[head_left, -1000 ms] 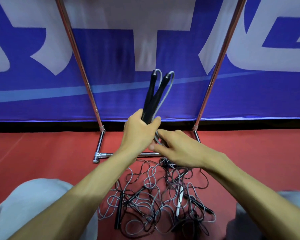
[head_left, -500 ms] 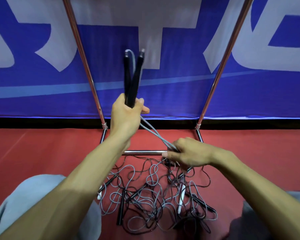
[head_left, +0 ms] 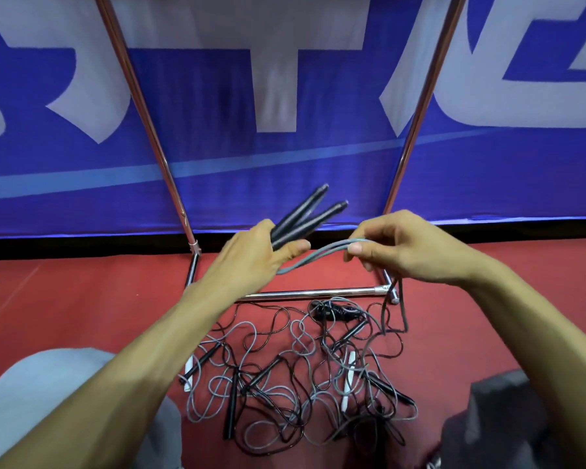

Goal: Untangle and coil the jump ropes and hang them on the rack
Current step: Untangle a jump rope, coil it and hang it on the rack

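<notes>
My left hand grips two black jump-rope handles that point up and to the right. A doubled grey cord runs from that hand to my right hand, which pinches it between thumb and fingers. Below my right hand the cord hangs down in a loop toward the floor. A tangled pile of grey and black ropes with black and white handles lies on the red floor between my knees. The chrome rack stands just behind the pile; only its uprights and base bar show.
A blue and white banner hangs behind the rack. The rack's left upright and right upright rise out of view. My knees flank the pile on the red floor.
My left hand has lowered and tilted the handles to the right. My right hand has risen from near the pile, drawing the grey cord up level with the left hand.
</notes>
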A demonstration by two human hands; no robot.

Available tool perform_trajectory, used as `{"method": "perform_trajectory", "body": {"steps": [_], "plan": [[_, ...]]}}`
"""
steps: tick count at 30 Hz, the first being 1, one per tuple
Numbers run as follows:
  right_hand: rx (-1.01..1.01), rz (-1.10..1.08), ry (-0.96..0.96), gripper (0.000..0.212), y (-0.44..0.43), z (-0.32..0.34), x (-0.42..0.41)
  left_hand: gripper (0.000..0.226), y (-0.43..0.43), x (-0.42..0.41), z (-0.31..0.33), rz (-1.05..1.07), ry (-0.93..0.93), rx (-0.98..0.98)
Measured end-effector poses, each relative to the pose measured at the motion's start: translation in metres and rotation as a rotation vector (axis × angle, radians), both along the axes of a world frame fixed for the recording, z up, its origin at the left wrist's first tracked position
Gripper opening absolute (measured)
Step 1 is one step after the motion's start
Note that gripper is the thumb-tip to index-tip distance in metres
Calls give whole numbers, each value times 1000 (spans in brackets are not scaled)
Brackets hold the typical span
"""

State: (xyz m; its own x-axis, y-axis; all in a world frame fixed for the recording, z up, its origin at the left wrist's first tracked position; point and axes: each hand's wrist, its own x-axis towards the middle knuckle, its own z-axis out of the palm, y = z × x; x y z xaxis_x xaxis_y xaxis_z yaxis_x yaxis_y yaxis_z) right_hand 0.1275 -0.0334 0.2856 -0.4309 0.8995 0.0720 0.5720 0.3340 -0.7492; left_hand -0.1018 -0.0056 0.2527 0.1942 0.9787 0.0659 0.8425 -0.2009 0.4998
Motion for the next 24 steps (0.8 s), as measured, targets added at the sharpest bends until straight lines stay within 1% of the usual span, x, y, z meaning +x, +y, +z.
{"method": "perform_trajectory", "body": {"steps": [2, 3, 6, 8, 10, 12, 13, 14, 15, 17, 18, 19, 21, 22, 24], "plan": [[156, -38, -121, 18, 1, 0, 8, 65, -5, 7, 1, -81, 100, -63], [204, -53, -148, 18, 1, 0, 11, 70, -7, 10, 2, -115, 127, -93], [287, -103, -122, 15, 2, 1, 16, 83, -17, 19, 4, -224, 160, -136], [324, -140, -121, 12, 6, 0, 17, 87, -25, 24, 4, -299, 228, -84], [315, -174, -128, 12, 8, -1, 18, 79, -30, 27, 4, -351, 288, -5], [285, -186, -141, 13, 10, -3, 18, 56, -28, 27, 2, -423, 291, 46], [269, -187, -148, 13, 11, -4, 18, 45, -26, 25, -1, -469, 254, 24], [244, -185, -139, 13, 12, -4, 19, 40, -23, 23, -4, -509, 201, -25], [191, -175, -99, 15, 13, -4, 20, 43, -21, 21, -7, -544, 136, -92], [35, -126, 43, 23, 14, -3, 24, 60, -21, 16, -5, -596, -4, -199], [-47, -100, 114, 25, 15, -4, 26, 63, -23, 15, -2, -618, -70, -237], [-118, -76, 167, 23, 15, -5, 26, 62, -23, 13, -1, -641, -134, -260], [-199, -31, 248, 19, 17, -9, 24, 46, -26, 11, 4, -638, -237, -262], [-225, -21, 284, 20, 19, -12, 22, 41, -27, 11, 6, -614, -264, -238], [-274, -13, 359, 22, 20, -18, 18, 52, -29, 10, 10, -549, -303, -176]]}}
